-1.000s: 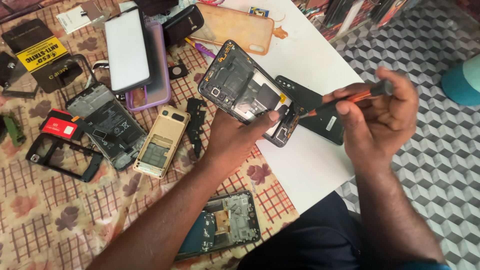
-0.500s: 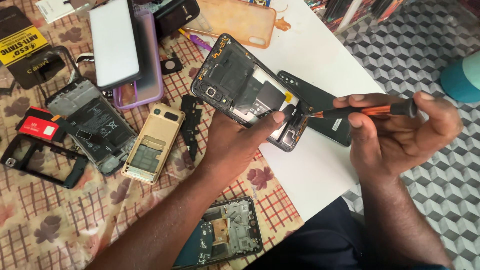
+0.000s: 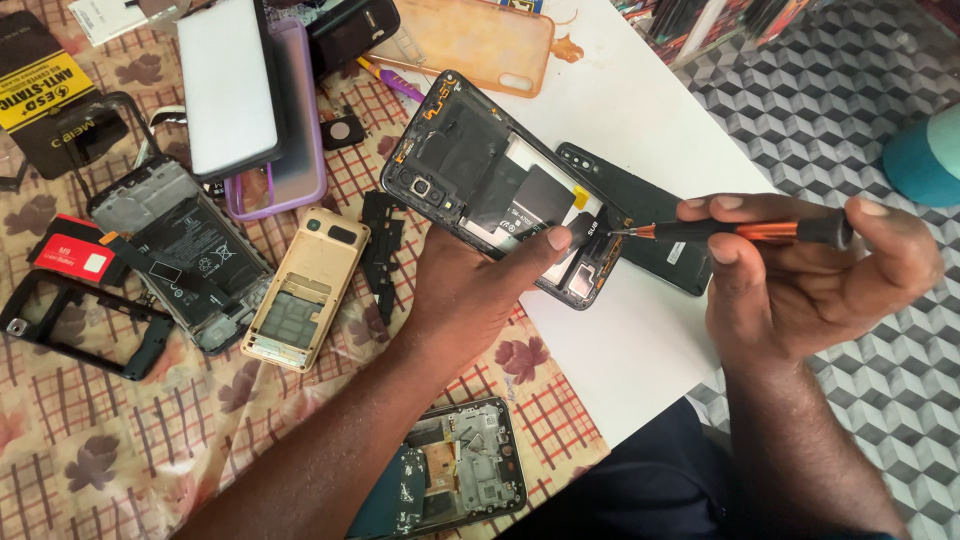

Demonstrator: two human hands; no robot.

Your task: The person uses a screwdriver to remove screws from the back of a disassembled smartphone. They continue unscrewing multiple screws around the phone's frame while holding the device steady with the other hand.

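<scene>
My left hand [image 3: 470,290] props up the opened phone [image 3: 500,190], back cover off, thumb pressed on its lower end, fingers hidden beneath it; the phone lies tilted at about twelve o'clock from my wrist, over the edge where the patterned cloth [image 3: 130,450] meets the white table [image 3: 640,330]. My right hand [image 3: 800,280] pinches a small screwdriver [image 3: 740,231], black with an orange collar, between thumb and fingertips, its tip meeting the phone's lower corner at nine o'clock from that hand. I judge this to be the unscrewing step on the phone's bottom section. The next move, I think, calls for keeping the tip seated square in the tiny screw head and the phone steady, since a slip would scrape the board.

Just past the phone at three o'clock lies a black back cover [image 3: 650,215] flat on the table. At eleven o'clock from the phone, a black flat package with a yellow label [image 3: 50,95] sits at the cloth's far left. Below it, at nine o'clock, a small red card with a white patch [image 3: 75,255] rests beside another opened phone with battery showing [image 3: 185,255]. A gold phone shell [image 3: 305,290] lies just left of my left forearm, and an orange translucent case [image 3: 470,40] sits at twelve o'clock.
</scene>
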